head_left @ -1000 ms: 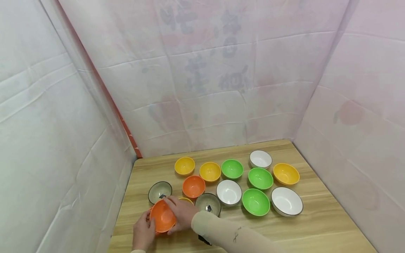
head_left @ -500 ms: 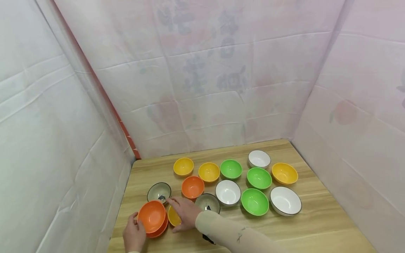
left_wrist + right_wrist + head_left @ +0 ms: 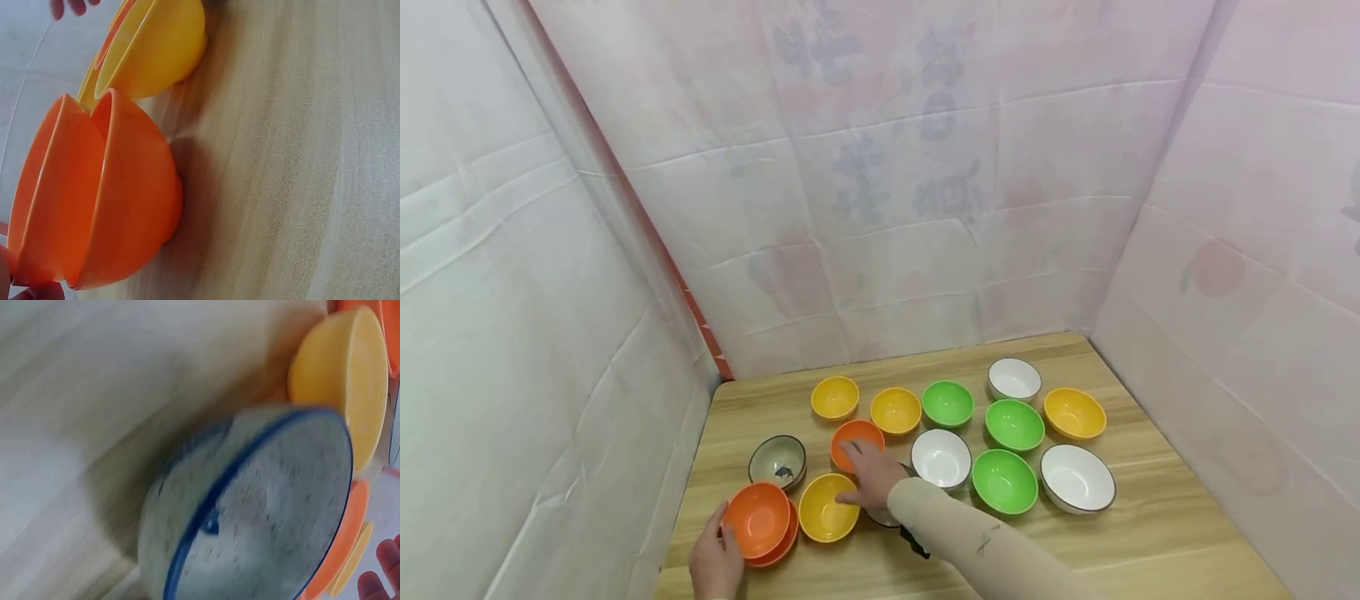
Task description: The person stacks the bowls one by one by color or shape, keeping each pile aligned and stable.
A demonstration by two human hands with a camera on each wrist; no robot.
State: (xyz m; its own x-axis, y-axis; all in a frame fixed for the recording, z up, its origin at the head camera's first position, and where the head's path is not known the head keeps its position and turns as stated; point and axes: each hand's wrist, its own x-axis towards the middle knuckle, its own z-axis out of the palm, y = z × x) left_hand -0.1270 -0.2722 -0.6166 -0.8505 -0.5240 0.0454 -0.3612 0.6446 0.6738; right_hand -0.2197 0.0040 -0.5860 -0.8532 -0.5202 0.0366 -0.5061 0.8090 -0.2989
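My left hand (image 3: 715, 557) grips the rim of an orange bowl (image 3: 758, 521) at the table's front left. That bowl sits tilted inside a second orange bowl (image 3: 140, 200); the left wrist view shows a gap between their rims. My right hand (image 3: 876, 477), fingers extended and holding nothing, is over the bowls just right of them. Its fingertips overlap a third orange bowl (image 3: 850, 431) in the head view. Below its thumb is a yellow bowl (image 3: 827, 510). A speckled grey bowl with a blue rim (image 3: 269, 506) stands under the right wrist, mostly hidden in the head view.
Another grey bowl (image 3: 778, 460) stands behind the orange pair. Yellow bowls (image 3: 835, 397), green bowls (image 3: 1004, 481) and white bowls (image 3: 1078, 477) spread across the wooden table (image 3: 1165, 533) to the back and right. White sheet walls (image 3: 880, 208) enclose the back and sides.
The upper orange bowl went from both hands to the left hand alone and moved left, revealing the lower one. My right hand let go and moved right and up, uncovering the yellow bowl.
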